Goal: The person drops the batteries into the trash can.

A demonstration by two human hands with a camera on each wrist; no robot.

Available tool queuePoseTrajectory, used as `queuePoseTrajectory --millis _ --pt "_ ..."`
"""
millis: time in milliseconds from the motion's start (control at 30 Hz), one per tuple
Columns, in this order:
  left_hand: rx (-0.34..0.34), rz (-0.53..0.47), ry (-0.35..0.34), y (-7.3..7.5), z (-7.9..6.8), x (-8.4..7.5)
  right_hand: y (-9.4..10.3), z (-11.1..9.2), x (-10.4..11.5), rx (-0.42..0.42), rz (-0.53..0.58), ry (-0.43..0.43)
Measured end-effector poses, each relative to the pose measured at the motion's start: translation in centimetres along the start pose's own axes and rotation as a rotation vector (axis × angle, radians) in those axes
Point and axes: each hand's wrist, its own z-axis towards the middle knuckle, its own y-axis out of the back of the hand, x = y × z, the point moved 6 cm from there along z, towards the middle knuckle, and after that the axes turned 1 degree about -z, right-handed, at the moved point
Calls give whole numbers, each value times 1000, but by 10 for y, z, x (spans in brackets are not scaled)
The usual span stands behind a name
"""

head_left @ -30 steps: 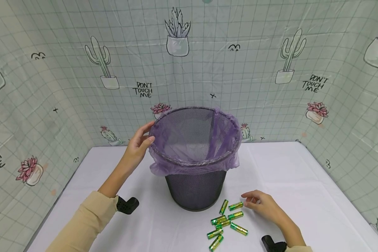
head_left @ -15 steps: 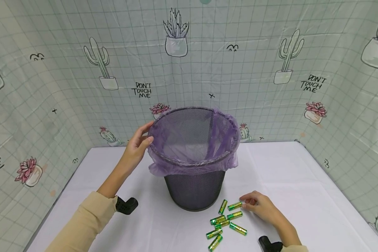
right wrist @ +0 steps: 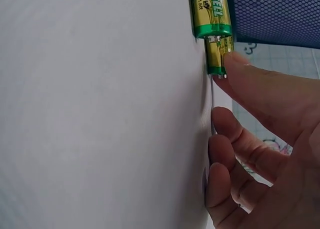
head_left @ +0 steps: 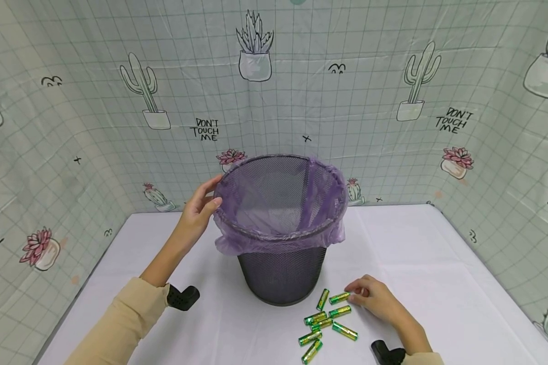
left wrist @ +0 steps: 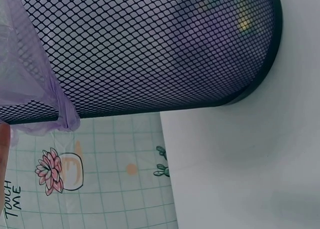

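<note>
A black mesh wastebasket (head_left: 283, 279) stands upright, lined with a purple trash bag (head_left: 280, 246) folded over its rim. My left hand (head_left: 195, 210) holds the basket's left rim, thumb in front and fingers farther back. In the left wrist view only a sliver of a finger shows beside the mesh (left wrist: 140, 49). Several green-and-gold AA batteries (head_left: 345, 331) lie loose before the basket. My right hand (head_left: 375, 300) pinches the right end of the rearmost battery (head_left: 339, 298) between thumb and index finger. The right wrist view shows the thumb over that battery (right wrist: 215, 56), partly hidden behind another battery (right wrist: 211, 11).
A white cloth covers the table (head_left: 420, 253). Behind and at both sides hangs a grid curtain (head_left: 370, 30) with cactus prints. Each wrist wears a black device, the left one (head_left: 182, 298) near the sleeve cuff and the right one (head_left: 387, 353) at the lower edge.
My right hand has moved slightly left, and its thumb and index finger have closed on the end of the rearmost battery. The left hand stays on the wastebasket rim.
</note>
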Motion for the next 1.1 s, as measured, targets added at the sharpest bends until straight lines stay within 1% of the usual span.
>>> queuePoseTrajectory --millis 200,400,533,767,867,1000,1100 --pt "-2 0 -3 1 0 -1 0 1 3 -7 -30 35" --pt "-3 10 -3 1 1 1 1 0 4 6 -53 82" --pt "-2 13 3 1 0 2 1 -1 2 12 -59 90" --pt "5 8 -6 -1 0 1 3 -4 4 6 -37 79" --pt "9 4 -6 -1 -1 0 4 -6 6 -7 -15 54" --pt "7 6 -8 -1 -1 -1 10 -7 10 -32 8 7" --pt "8 9 -12 -1 -1 -1 17 -7 16 -57 4 12"
